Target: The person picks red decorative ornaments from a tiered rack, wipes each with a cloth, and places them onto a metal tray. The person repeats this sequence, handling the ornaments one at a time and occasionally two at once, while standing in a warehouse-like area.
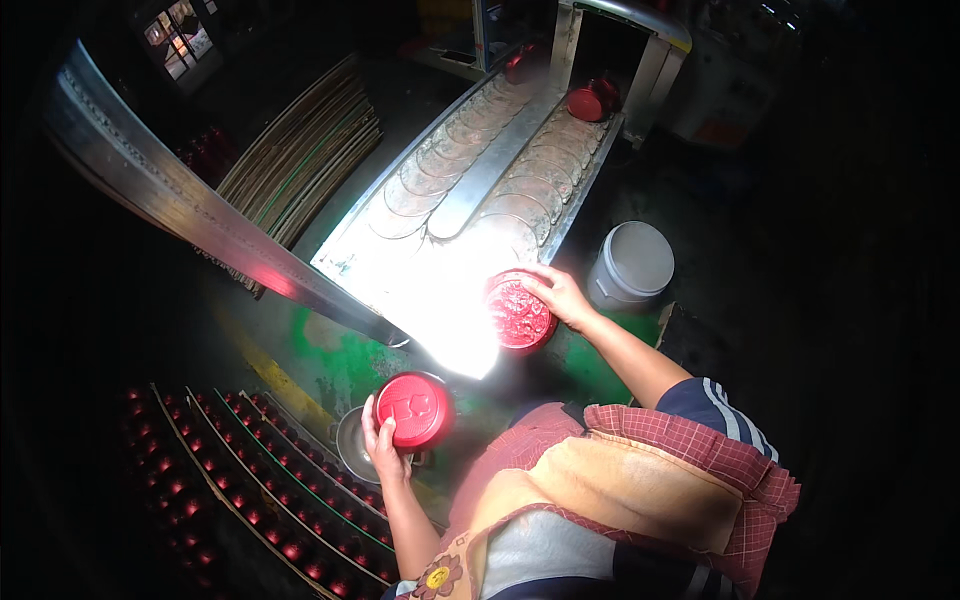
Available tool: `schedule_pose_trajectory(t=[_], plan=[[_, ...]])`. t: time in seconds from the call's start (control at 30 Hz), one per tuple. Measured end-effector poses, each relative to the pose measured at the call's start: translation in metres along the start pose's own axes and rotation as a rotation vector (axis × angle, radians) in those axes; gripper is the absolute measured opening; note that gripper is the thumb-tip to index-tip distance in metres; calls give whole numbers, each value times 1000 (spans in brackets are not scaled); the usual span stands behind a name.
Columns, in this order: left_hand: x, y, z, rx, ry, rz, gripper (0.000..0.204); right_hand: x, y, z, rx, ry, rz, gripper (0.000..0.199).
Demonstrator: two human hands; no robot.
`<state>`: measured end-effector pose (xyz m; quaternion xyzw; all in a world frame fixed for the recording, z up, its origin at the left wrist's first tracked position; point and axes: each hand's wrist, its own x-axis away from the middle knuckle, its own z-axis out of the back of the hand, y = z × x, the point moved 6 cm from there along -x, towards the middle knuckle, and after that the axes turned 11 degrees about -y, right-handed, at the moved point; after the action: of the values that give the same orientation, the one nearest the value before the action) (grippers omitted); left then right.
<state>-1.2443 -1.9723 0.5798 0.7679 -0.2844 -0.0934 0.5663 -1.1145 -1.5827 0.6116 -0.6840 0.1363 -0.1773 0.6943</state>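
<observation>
My left hand (385, 443) is closed on the edge of a red round pot-like vessel (420, 412), whose face with a raised pattern is turned up. It is held low, in front of the near end of a conveyor (480, 190). On the right, my right hand (556, 296) grips the rim of a second red round vessel (522, 320), thumb and fingers around its far right edge. Its upper face looks bumpy and glossy. A strong glare beside it washes out the conveyor's near end. Further off, another red vessel (588, 104) rides on the conveyor's overlapping round plates.
A white lidded bucket (640, 258) stands right of the conveyor. Lower left, boards carry rows of shiny red round pieces (290, 550), beside a metal bowl (352, 446). A curved metal beam (190, 205) crosses the left side, before a stack of boards (300, 150).
</observation>
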Motion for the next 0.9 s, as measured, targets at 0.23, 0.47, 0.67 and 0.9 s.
schedule_pose_trajectory(t=[0.23,0.47,0.67,0.9], plan=[[-188,-21,-250,-1006,-15,-263,66,-110,-21,97,712,399,444,34],[-253,-91,-341,-1330,29,-157,74,-188,55,141,826,477,73,38],[-238,-93,-369,-1196,-125,-350,79,-175,43,162,822,416,302,51],[-48,-20,-145,-578,-69,-163,48,-31,29,7,284,177,360,30]])
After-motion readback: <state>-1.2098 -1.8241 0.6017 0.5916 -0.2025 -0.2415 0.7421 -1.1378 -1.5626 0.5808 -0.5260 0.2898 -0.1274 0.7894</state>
